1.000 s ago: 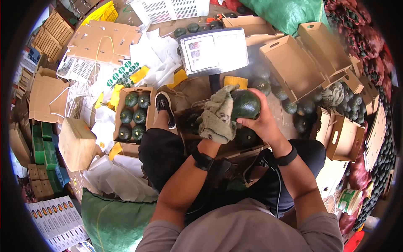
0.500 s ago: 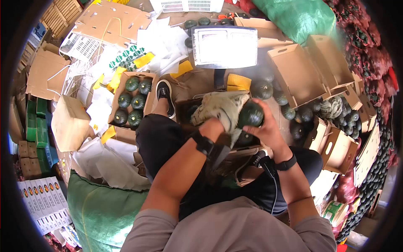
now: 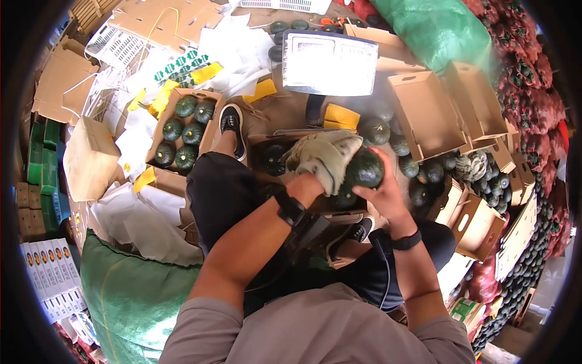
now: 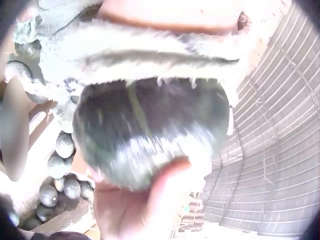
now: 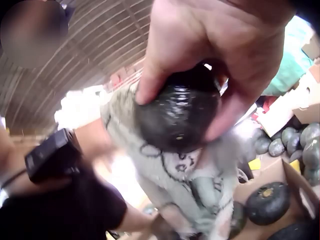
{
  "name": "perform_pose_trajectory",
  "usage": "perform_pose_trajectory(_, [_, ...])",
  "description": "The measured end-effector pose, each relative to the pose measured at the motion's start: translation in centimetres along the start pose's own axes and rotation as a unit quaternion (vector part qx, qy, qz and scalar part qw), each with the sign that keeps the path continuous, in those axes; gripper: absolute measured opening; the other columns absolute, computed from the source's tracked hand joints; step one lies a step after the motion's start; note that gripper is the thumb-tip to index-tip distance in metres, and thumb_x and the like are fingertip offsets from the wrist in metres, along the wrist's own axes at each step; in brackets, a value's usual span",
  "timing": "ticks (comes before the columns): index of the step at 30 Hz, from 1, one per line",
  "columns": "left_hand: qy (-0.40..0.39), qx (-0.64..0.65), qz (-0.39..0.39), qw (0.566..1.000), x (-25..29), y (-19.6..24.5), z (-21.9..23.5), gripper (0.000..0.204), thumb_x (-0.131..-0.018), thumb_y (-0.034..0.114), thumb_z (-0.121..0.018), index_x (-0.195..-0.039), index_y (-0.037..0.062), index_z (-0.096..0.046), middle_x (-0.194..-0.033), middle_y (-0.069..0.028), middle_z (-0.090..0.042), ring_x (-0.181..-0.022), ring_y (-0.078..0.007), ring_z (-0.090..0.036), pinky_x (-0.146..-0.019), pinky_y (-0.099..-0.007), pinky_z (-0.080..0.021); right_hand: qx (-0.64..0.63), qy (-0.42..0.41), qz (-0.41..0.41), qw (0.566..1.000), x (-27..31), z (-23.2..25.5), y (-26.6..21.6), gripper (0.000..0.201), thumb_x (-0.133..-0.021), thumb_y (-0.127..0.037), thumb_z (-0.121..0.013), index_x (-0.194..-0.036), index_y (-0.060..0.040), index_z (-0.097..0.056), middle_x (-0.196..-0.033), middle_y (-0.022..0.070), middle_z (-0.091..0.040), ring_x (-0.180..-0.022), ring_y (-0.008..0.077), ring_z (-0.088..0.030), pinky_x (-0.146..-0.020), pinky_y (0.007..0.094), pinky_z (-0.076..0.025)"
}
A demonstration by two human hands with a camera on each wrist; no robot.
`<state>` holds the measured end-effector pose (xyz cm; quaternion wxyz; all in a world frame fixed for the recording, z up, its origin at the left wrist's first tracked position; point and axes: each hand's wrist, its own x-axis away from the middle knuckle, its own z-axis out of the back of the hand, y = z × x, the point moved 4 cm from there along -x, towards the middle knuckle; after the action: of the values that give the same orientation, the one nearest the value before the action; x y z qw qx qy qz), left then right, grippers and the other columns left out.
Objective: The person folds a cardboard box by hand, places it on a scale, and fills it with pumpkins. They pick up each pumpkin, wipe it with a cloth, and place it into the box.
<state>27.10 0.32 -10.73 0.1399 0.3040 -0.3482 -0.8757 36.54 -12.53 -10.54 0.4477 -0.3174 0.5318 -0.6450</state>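
A dark green, round squash (image 3: pixel 367 168) is held above a cardboard box (image 3: pixel 262 141) between the person's legs. My right hand (image 3: pixel 388 193) grips it from the right side, thumb toward the body and fingers around the far side. A pale green, worn cloth (image 3: pixel 324 155) lies against the squash's left side, held by my left hand (image 3: pixel 308 184), whose fingers are mostly hidden under it. The right wrist view shows the squash's shiny skin (image 5: pixel 175 120) between right thumb and fingers. More dark squashes (image 5: pixel 268 202) sit in the box underneath.
Left of the foot stands a carton (image 3: pixel 210 130) with several squashes. A scale (image 3: pixel 330 64) stands ahead, yellow foam netting (image 3: pixel 341 116) near it. Open cartons (image 3: pixel 427 115) and loose squashes (image 3: pixel 374 130) lie at right. A green sack (image 3: pixel 130 297) is at lower left.
Both hands have come lower over the box with the squash. The cloth spread out half a second ago and is now bunched against the squash's left side. The head view has shifted slightly.
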Motion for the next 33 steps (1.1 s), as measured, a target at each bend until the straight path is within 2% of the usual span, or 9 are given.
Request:
perform_pose_trajectory(6, [-0.259, -0.154, 0.132, 0.944, -0.9, -1.0, -0.5, 0.031, -0.087, 0.028, -0.048, -0.11, 0.0099, -0.059, -0.11, -0.0134, -0.062, -0.101, -0.0304, -0.06, -0.085, -0.0413, -0.046, 0.255, -0.07, 0.127, 0.956, 0.8, -2.1, -1.8, 0.085, -0.056, 0.0, -0.084, -0.13, -0.0059, -0.043, -0.121, 0.0149, -0.05, -0.115, 0.0334, -0.049, -0.099, 0.0373, -0.039])
perform_pose_trajectory(10, [-0.129, 0.111, 0.081, 0.982, -0.2, -5.2, -1.9, 0.034, -0.084, 0.03, -0.056, -0.109, 0.0064, -0.058, -0.102, -0.0124, -0.064, -0.092, -0.028, -0.063, -0.08, -0.0352, -0.049, -0.055, -0.076, 0.029, 0.995, 0.3, -1.5, -1.7, 0.081, -0.063, -0.004, -0.082, -0.132, -0.0065, -0.04, -0.122, 0.0118, -0.05, -0.115, 0.0254, -0.051, -0.098, 0.0355, -0.041])
perform_pose_trajectory(12, [0.121, 0.053, -0.008, 0.991, 1.6, 0.5, 1.3, 0.049, -0.067, 0.027, -0.075, -0.107, 0.0049, -0.058, -0.096, -0.0118, -0.064, -0.087, -0.0301, -0.063, -0.075, -0.0379, -0.05, -0.419, 0.048, -0.082, 0.903, 0.2, -2.2, -0.9, 0.076, -0.068, -0.005, -0.081, -0.132, -0.0059, -0.04, -0.119, 0.0116, -0.053, -0.111, 0.0219, -0.054, -0.095, 0.0327, -0.044])
perform_pose_trajectory(18, [-0.024, -0.041, 0.024, 0.999, -0.6, 1.8, 3.2, 0.032, -0.071, 0.017, -0.064, -0.103, 0.0128, -0.06, -0.099, -0.012, -0.062, -0.095, -0.0323, -0.059, -0.083, -0.0405, -0.046, 0.268, 0.077, 0.117, 0.953, -0.4, -1.4, -5.6, 0.083, -0.057, -0.007, -0.085, -0.129, -0.0037, -0.042, -0.123, 0.015, -0.052, -0.113, 0.0311, -0.054, -0.096, 0.0363, -0.044])
perform_pose_trajectory(21, [0.169, 0.056, -0.134, 0.975, 0.1, -0.9, 3.7, 0.049, -0.065, 0.027, -0.076, -0.106, 0.0069, -0.058, -0.101, -0.0125, -0.062, -0.096, -0.0255, -0.061, -0.085, -0.038, -0.05, 0.025, 0.011, 0.064, 0.998, -0.4, -1.2, -5.0, 0.081, -0.065, -0.013, -0.083, -0.132, -0.004, -0.039, -0.126, 0.0117, -0.05, -0.116, 0.0249, -0.051, -0.099, 0.0356, -0.041])
perform_pose_trajectory(23, [0.136, 0.409, 0.207, 0.878, 2.6, -5.7, -2.4, 0.044, -0.077, 0.028, -0.071, -0.111, 0.0049, -0.057, -0.105, -0.0104, -0.062, -0.098, -0.02, -0.06, -0.088, -0.035, -0.049, -0.298, -0.02, -0.042, 0.953, -0.7, -2.5, -3.5, 0.078, -0.071, -0.015, -0.08, -0.135, -0.0042, -0.036, -0.126, 0.0095, -0.05, -0.118, 0.0219, -0.049, -0.1, 0.0354, -0.04])
perform_pose_trajectory(26, [0.16, 0.216, 0.079, 0.96, 1.4, -1.4, 0.5, 0.042, -0.08, 0.03, -0.068, -0.112, 0.0057, -0.057, -0.104, -0.0103, -0.062, -0.095, -0.0202, -0.061, -0.086, -0.0344, -0.049, -0.379, 0.076, -0.037, 0.922, -0.5, -3.2, -0.7, 0.074, -0.077, -0.018, -0.075, -0.137, -0.0038, -0.034, -0.125, 0.0072, -0.05, -0.117, 0.0198, -0.049, -0.1, 0.0356, -0.04])
perform_pose_trajectory(30, [0.091, -0.028, -0.067, 0.993, 0.4, -0.7, 1.1, 0.044, -0.076, 0.03, -0.07, -0.111, 0.0069, -0.058, -0.102, -0.0115, -0.062, -0.093, -0.0241, -0.061, -0.084, -0.034, -0.049, 0.234, 0.015, 0.085, 0.968, -1.0, -1.0, -3.0, 0.085, -0.069, -0.012, -0.082, -0.137, -0.0051, -0.033, -0.127, 0.0088, -0.048, -0.118, 0.0207, -0.048, -0.101, 0.036, -0.039])
perform_pose_trajectory(33, [0.11, 0.018, -0.05, 0.992, 0.6, -1.4, 2.1, 0.044, -0.072, 0.023, -0.074, -0.11, 0.0064, -0.058, -0.099, -0.0108, -0.063, -0.091, -0.0264, -0.062, -0.081, -0.0337, -0.049, 0.021, -0.003, 0.068, 0.997, -0.6, -1.2, -3.8, 0.086, -0.066, -0.013, -0.083, -0.137, -0.0043, -0.035, -0.126, 0.0087, -0.049, -0.118, 0.02, -0.049, -0.101, 0.0346, -0.039])
